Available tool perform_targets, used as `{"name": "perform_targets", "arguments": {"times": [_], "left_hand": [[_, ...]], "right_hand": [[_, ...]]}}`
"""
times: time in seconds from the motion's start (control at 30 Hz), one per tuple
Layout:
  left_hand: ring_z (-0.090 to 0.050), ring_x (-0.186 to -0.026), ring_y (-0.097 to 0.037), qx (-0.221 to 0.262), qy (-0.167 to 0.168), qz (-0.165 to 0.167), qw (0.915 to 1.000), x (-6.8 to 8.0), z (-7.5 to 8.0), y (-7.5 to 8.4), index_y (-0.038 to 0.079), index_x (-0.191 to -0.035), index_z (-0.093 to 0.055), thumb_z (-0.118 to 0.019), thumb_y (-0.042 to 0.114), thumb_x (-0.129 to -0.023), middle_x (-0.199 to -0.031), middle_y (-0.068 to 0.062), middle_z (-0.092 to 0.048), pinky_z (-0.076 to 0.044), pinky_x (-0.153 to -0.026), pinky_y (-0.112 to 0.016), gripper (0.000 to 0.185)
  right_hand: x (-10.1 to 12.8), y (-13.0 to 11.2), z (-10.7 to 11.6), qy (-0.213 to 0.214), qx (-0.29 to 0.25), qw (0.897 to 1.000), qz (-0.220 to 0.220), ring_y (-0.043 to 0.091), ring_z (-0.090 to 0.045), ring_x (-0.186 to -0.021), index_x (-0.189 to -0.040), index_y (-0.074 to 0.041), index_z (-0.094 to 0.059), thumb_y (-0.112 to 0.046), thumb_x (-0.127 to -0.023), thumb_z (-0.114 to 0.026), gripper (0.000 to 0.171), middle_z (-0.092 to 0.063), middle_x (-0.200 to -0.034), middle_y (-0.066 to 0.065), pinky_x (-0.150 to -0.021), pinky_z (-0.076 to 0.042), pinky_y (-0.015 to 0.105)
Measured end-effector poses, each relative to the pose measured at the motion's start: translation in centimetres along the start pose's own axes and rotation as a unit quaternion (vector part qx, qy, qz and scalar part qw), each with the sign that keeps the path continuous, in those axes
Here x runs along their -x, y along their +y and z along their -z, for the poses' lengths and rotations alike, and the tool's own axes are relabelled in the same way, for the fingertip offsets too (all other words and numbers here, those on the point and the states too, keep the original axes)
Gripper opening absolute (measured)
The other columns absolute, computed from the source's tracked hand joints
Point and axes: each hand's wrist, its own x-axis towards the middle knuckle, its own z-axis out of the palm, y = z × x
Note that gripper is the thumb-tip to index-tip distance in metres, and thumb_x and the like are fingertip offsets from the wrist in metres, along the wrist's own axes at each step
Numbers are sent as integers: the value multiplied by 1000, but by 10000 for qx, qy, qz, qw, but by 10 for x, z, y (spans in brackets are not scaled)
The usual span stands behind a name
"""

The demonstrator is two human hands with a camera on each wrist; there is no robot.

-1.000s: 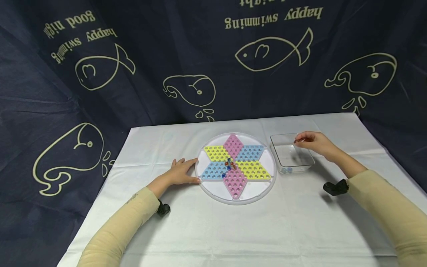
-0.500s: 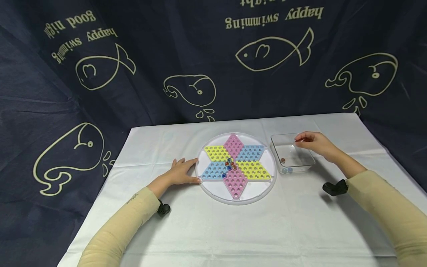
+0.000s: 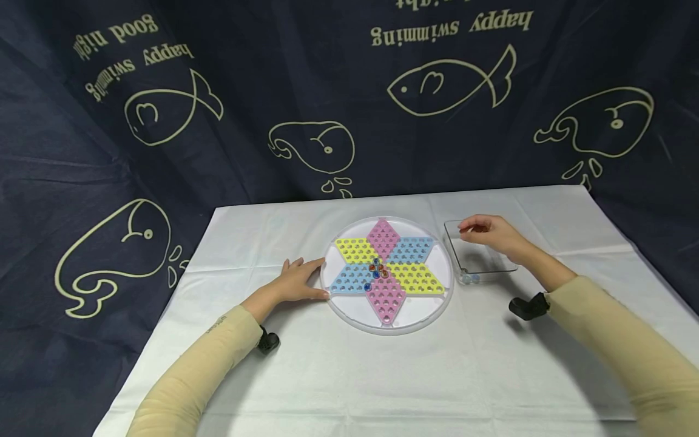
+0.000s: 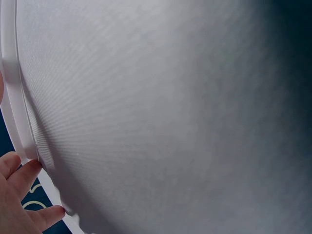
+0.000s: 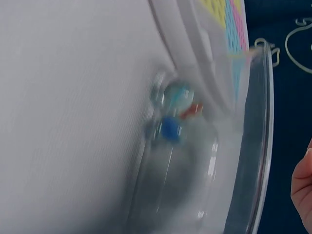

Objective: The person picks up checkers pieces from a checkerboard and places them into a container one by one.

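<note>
My left hand [image 3: 293,283] is spread at the left side of the round Chinese checkers board [image 3: 349,312], with its fingertips and thumb right at the white rim. Several blue and reddish-brown marbles [image 3: 374,267] sit in holes around the star's middle. My right hand [image 3: 491,235] hovers over the clear plastic box [image 3: 488,271], palm down, its fingers loosely bent and no marble showing between them. Inside the box's near left corner lie a blue marble [image 5: 171,128], a teal one [image 5: 178,96] and a brownish-orange one [image 5: 191,111], blurred in the right wrist view.
The box stands close beside the board's right rim. A white cloth [image 3: 382,388] covers the table, and a dark curtain [image 3: 349,73] with fish and whale drawings hangs behind its far edge. Black wrist devices [image 3: 528,308] hang below both sleeves.
A reddish-brown marble held by my right fingers dropped into the box and rolled to its near left corner. My right hand then moved left across the box. My left hand stayed put.
</note>
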Motion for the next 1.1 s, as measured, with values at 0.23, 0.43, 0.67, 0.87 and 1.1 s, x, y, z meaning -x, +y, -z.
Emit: {"name": "perform_targets", "arguments": {"times": [0.23,0.43,0.67,0.87,1.1], "left_hand": [[-16,-134,-46,26,-20,-38,10000,2,1,1,11,-144,-29,-68,52,-74,-146,-13,-32,1,-108,-61,90],[-16,-134,-46,77,-2,-40,10000,2,1,1,11,-144,-29,-69,52,-74,-146,-12,-33,2,-108,-61,90],[-15,-135,-46,86,-15,-32,10000,1,1,0,11,-144,-29,-69,52,-74,-146,-12,-32,3,-108,-60,90],[-13,-135,-45,111,-53,-16,9999,0,1,0,12,-145,-28,-69,52,-74,-147,-12,-31,4,-108,-59,91],[-14,-135,-45,33,-50,0,10000,0,0,-1,12,-144,-28,-69,52,-74,-147,-11,-31,3,-108,-60,90]], "right_hand": [[-10,-13,-22,-189,-86,9998,51,7,-51,-79,-114,7,-56,-19,-86,-63,38,-60,-91,-7,-73,-49,25],[-19,-20,-42,-466,-230,9985,180,11,-52,-78,-114,7,-56,-17,-85,-64,38,-60,-92,2,-72,-49,31],[-26,-29,-66,-718,-337,9960,410,11,-52,-77,-112,10,-57,-10,-85,-64,34,-61,-93,10,-68,-49,25],[-32,-29,-83,-921,-134,9946,459,14,-50,-78,-110,7,-59,-11,-84,-64,32,-61,-97,16,-65,-46,20],[-33,-29,-99,-1220,-209,9901,661,14,-51,-76,-108,7,-59,-8,-83,-65,30,-60,-102,23,-65,-45,20]]}}
